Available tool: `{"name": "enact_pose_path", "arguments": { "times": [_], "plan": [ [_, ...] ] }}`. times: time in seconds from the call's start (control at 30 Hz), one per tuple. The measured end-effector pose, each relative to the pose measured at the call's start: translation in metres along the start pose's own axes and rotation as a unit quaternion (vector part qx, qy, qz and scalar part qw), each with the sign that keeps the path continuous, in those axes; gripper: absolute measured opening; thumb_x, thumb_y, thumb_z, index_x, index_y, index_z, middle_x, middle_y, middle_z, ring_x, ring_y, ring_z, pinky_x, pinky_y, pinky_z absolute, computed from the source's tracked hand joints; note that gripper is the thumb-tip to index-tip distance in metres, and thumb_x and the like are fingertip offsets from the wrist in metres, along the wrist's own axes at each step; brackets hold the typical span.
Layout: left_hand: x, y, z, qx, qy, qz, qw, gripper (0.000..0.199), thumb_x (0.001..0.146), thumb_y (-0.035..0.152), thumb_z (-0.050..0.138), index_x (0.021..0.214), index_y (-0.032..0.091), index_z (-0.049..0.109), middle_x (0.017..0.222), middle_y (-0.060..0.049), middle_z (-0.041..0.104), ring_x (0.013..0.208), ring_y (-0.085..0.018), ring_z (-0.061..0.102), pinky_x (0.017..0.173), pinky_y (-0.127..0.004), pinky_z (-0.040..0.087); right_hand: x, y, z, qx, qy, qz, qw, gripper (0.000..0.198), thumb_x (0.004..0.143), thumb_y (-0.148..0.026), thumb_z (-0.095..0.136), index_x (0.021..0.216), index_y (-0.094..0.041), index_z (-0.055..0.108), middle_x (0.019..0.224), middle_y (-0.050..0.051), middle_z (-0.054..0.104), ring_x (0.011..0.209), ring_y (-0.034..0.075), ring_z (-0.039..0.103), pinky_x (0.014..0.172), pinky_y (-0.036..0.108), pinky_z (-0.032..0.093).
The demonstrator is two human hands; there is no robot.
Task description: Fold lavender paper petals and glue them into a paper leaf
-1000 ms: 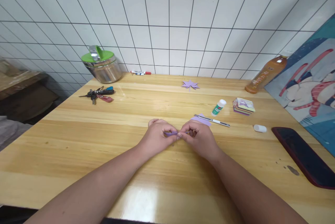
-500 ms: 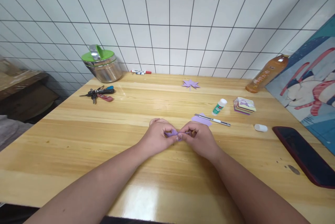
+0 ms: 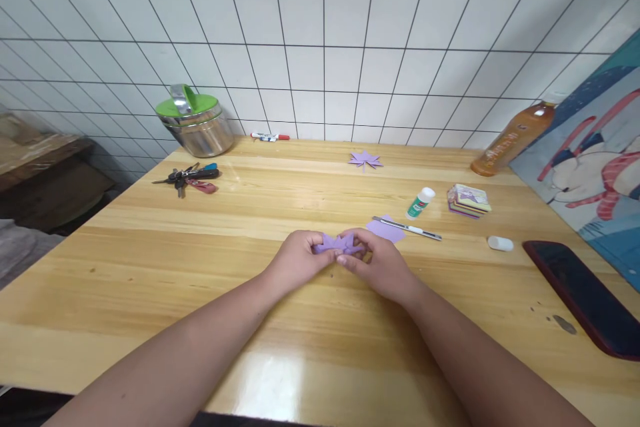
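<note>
Between my two hands is a folded purple paper leaf (image 3: 340,243), its several points fanned toward the wall. My left hand (image 3: 300,257) pinches its left side, thumb along the near edge. The right side is held by my right hand (image 3: 380,260), with the thumb near the middle and the fingers partly hidden behind the paper. Just beyond my right hand lies a flat purple paper sheet (image 3: 387,230) with a slim utility knife (image 3: 407,227) across it. Farther back, a finished-looking purple paper leaf (image 3: 365,160) lies by the wall.
Right of the knife are a glue stick (image 3: 420,203), a stack of colored paper (image 3: 469,200), a white cap (image 3: 500,243) and a phone (image 3: 585,294). A drink bottle (image 3: 515,137) stands behind. Keys (image 3: 187,177), a steel pot (image 3: 197,127) and a marker (image 3: 270,137) are at back left.
The folded paper has turned and opened, so its points now show where it looked thin and edge-on. My left fingers have shifted along it; both hands still hold it.
</note>
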State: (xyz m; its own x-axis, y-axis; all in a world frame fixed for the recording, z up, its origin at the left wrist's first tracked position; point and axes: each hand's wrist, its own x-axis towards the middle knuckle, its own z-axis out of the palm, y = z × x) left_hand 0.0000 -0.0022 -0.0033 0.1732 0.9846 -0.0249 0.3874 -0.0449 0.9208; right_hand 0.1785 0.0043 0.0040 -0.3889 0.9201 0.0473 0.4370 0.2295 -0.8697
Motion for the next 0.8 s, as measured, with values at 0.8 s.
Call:
{"name": "enact_pose_path", "arguments": {
  "times": [0.8],
  "plan": [
    [0.0026,0.0078,-0.0026,-0.188,-0.006,-0.075,0.979,0.029,0.063,0.038,0.073,0.073,0.013,0.065,0.067,-0.004,0.069,0.06,-0.016,0.062,0.06,-0.026,0.048,0.0051,0.0025,0.0052,0.146,-0.015,0.078,0.986,0.022,0.067,-0.032,0.062,0.059,-0.017,0.048,0.055,-0.006,0.046,0.05,0.006,0.038,0.047,0.019,0.031]
  ]
}}
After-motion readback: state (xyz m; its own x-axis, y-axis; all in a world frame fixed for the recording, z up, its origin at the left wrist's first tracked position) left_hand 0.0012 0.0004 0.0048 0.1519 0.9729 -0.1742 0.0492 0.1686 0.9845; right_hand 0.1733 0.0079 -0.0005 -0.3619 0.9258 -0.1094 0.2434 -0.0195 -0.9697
